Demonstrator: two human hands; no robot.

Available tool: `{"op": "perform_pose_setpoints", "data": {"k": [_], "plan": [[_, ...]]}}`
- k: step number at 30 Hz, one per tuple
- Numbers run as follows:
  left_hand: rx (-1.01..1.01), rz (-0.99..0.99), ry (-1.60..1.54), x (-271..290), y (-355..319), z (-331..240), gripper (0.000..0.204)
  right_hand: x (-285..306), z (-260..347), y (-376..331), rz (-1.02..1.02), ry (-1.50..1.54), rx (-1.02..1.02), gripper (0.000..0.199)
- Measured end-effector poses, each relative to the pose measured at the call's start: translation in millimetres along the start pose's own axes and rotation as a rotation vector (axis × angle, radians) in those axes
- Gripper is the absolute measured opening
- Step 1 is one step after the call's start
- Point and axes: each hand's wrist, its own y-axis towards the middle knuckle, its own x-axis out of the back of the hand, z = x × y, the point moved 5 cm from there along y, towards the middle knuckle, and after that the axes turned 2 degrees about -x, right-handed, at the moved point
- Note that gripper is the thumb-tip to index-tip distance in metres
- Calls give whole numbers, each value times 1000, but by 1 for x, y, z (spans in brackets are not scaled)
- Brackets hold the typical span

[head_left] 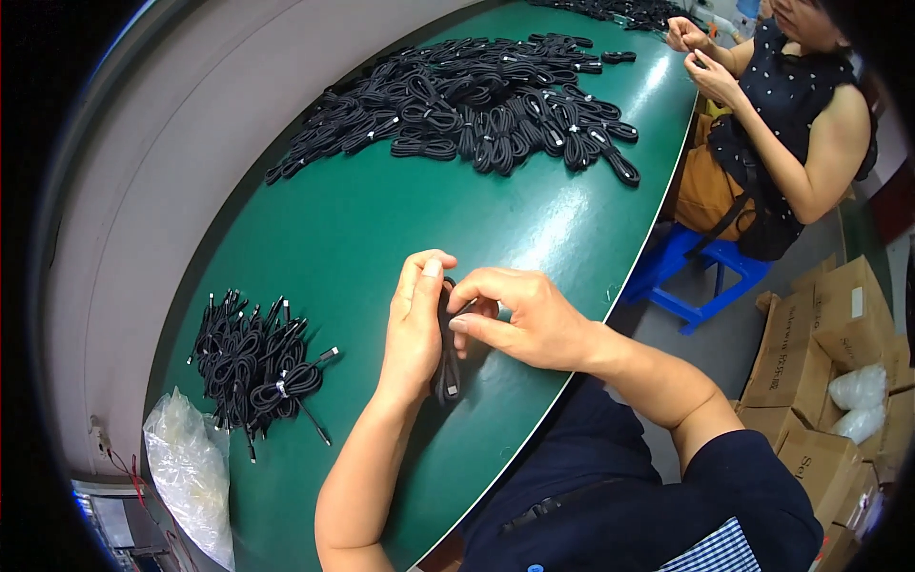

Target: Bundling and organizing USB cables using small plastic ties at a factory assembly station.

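Note:
A coiled black cable (447,379) is held upright over the near part of the green table (381,224), a light connector showing at its lower end. My left hand (414,329) is wrapped along its left side, fingers closed round it. From the right, my right hand (529,315) closes thumb and forefinger at the middle of the coil. Whatever lies between those fingertips is mostly hidden, though they touch the cable. To the left lies a smaller pile of black cables (250,357), several connector ends sticking out.
A large heap of bundled black cables (477,105) covers the far table. A clear plastic bag (191,477) lies at the near left. On the right, a co-worker (796,124) sits on a blue stool (701,276), hands raised. Cardboard boxes (796,357) stand behind me at right.

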Motion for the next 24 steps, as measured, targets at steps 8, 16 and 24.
{"op": "perform_pose_setpoints", "data": {"k": [8, 16, 24], "plan": [[119, 413, 145, -21, -15, -18, 30, 45, -4, 6, 25, 204, -123, 8], [36, 294, 139, -16, -17, -14, 29, 29, -17, 10, 3, 342, -173, 13], [128, -58, -434, 28, 18, -2, 22, -7, 29, 0, 60, -440, 540, 33]]}}
